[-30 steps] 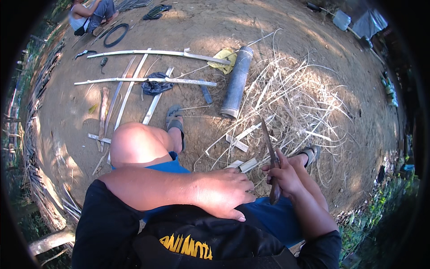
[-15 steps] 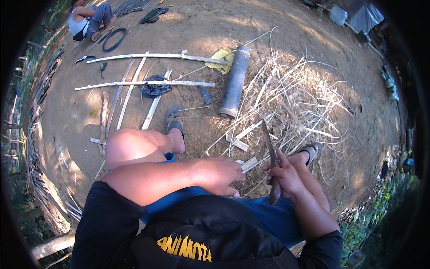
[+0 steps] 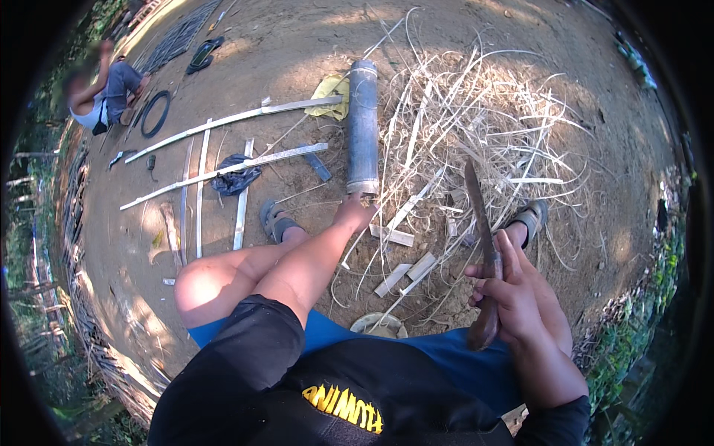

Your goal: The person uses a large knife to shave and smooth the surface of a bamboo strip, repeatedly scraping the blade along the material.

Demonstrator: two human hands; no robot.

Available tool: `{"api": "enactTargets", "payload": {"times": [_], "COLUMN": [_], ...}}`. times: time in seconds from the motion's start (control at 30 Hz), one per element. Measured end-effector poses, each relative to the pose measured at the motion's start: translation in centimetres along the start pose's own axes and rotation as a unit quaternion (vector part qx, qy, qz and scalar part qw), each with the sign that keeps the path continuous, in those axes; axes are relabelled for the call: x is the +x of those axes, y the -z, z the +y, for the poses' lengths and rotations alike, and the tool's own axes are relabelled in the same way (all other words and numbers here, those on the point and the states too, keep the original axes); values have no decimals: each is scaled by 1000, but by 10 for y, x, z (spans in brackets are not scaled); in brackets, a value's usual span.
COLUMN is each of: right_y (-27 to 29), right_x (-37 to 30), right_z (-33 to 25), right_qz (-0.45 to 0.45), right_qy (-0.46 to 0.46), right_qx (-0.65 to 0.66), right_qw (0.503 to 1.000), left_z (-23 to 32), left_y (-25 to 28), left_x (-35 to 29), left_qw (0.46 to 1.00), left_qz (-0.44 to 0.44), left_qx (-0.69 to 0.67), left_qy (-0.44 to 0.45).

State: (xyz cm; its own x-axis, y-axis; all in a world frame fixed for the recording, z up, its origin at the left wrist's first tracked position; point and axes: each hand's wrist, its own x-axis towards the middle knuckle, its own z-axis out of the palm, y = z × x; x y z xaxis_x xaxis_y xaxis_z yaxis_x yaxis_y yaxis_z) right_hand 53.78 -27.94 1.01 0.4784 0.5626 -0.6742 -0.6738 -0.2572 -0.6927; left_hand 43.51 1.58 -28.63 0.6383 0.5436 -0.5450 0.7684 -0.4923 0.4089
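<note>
I wear a black shirt [image 3: 435,398] with jagged yellow lettering [image 3: 342,407], its sleeves [image 3: 249,346] ending well short of my bare hands [image 3: 517,303], blue shorts [image 3: 439,360] nearer me than the hands, and grey strapped sandals [image 3: 532,217].

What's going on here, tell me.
The person's right hand holds a long knife, its blade pointing away. The left hand is at the near end of a dark tube on the ground. Pale shavings lie heaped right of it, crossed strips left. Another person sits far left.
</note>
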Motion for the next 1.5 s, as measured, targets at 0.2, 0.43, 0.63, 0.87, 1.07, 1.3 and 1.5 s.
{"api": "enactTargets", "payload": {"times": [0.2, 0.43, 0.63, 0.87, 1.07, 1.3, 1.5], "right_y": [23, 17, 18, 16, 17, 7, 2], "right_x": [16, 39, 46, 53, 50, 47, 41], "right_z": [-5, -31, -46, -47, -41, -39, -40], "right_qz": [86, 77, 64, 88, 76, 65, 44], "right_qy": [-16, -54, -79, -91, -102, -87, -81], "right_qx": [41, 65, 81, 105, 90, 56, 39], "right_qw": [995, 993, 991, 986, 988, 992, 995], "left_z": [30, 56, -12, -40, -30, 4, 23], "left_y": [1, -13, 24, 6, 7, 18, 2], "left_x": [42, 68, 79, 83, 80, 62, 34], "left_qw": [986, 970, 957, 950, 959, 975, 968], "left_qz": [128, 136, 172, 264, 229, 188, 195], "left_qx": [-21, -24, -86, -139, -123, 36, -95], "left_qy": [106, 201, 215, 91, 111, 109, -128]}}
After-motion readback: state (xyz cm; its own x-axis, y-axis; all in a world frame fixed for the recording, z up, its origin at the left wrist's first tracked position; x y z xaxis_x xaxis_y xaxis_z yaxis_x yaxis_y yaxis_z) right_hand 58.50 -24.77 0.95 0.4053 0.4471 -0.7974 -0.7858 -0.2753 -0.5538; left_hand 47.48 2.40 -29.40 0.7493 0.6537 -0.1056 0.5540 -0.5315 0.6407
